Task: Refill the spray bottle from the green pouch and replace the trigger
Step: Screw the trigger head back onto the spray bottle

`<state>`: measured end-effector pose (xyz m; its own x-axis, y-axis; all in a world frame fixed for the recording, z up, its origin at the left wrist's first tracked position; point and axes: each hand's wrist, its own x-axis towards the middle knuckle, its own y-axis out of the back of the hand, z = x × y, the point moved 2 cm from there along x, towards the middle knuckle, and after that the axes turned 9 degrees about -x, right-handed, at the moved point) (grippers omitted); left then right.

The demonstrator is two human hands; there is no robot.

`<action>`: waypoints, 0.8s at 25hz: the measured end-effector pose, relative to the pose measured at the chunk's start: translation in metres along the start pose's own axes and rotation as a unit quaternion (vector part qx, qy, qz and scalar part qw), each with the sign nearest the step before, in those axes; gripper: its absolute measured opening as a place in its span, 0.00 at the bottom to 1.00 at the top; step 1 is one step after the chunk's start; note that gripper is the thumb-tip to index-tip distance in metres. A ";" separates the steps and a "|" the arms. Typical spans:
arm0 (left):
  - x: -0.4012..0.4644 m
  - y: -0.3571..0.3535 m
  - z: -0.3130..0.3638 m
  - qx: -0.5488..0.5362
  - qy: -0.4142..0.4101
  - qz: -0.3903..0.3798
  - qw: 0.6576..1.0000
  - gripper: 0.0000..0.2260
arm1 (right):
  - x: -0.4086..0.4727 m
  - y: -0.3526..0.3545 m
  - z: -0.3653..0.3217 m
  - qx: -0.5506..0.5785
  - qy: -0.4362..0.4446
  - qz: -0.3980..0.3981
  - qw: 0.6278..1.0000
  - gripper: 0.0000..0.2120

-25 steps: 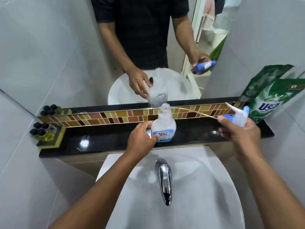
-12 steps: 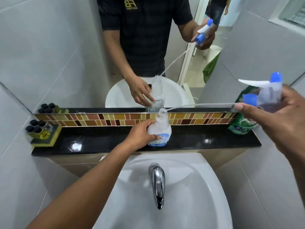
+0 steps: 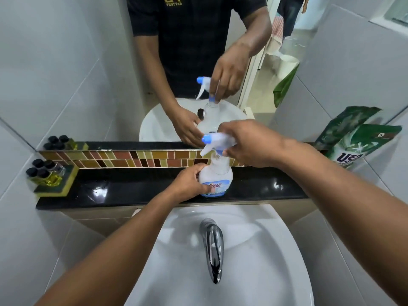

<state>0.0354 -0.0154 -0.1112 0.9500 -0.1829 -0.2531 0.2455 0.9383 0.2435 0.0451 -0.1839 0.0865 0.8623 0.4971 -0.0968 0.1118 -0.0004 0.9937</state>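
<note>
A clear spray bottle point(image 3: 217, 175) with a blue and white label stands upright on the black shelf point(image 3: 132, 191) above the sink. My left hand point(image 3: 191, 184) grips its lower body from the left. My right hand point(image 3: 247, 143) holds the white trigger head point(image 3: 215, 140) with its blue nozzle pointing left, right on top of the bottle's neck; the neck joint is partly hidden by my fingers. The green pouch point(image 3: 355, 146) leans upright against the wall at the shelf's right end, apart from both hands.
A white sink point(image 3: 254, 250) with a chrome tap point(image 3: 212, 246) lies below the shelf. Several small black-capped bottles of yellow liquid point(image 3: 44, 173) sit on a sponge at the shelf's left end. A mirror point(image 3: 88, 74) behind reflects the scene.
My right hand has brought the trigger head from the far right over to the top of the bottle, with its tube now down inside. My left hand kept holding the bottle.
</note>
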 end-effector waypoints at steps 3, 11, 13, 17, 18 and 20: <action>0.005 -0.004 -0.009 -0.034 -0.002 0.000 0.999 0.27 | 0.014 -0.005 0.003 -0.031 0.010 -0.058 0.998 0.12; 0.012 -0.010 -0.026 -0.063 -0.014 0.003 0.998 0.28 | 0.019 -0.007 0.009 -0.015 0.018 -0.056 0.998 0.17; 0.013 -0.011 -0.027 -0.061 -0.016 0.003 0.998 0.27 | 0.020 -0.008 0.016 0.014 0.007 -0.039 0.999 0.22; 0.014 -0.012 -0.028 -0.063 -0.023 0.007 0.998 0.28 | 0.011 -0.023 0.033 0.229 -0.015 -0.098 0.968 0.37; 0.013 -0.012 -0.029 -0.068 -0.023 0.010 0.997 0.28 | 0.009 -0.030 0.037 0.301 -0.026 -0.084 0.950 0.35; 0.011 -0.012 -0.028 -0.080 -0.025 0.008 0.996 0.27 | 0.006 -0.043 0.038 0.380 -0.043 -0.051 0.922 0.24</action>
<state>0.0373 -0.0200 -0.1428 0.9629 -0.1789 -0.2019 0.2009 0.9751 0.0937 0.0645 -0.2140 0.0409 0.8599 0.4586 -0.2244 0.4814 -0.5821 0.6553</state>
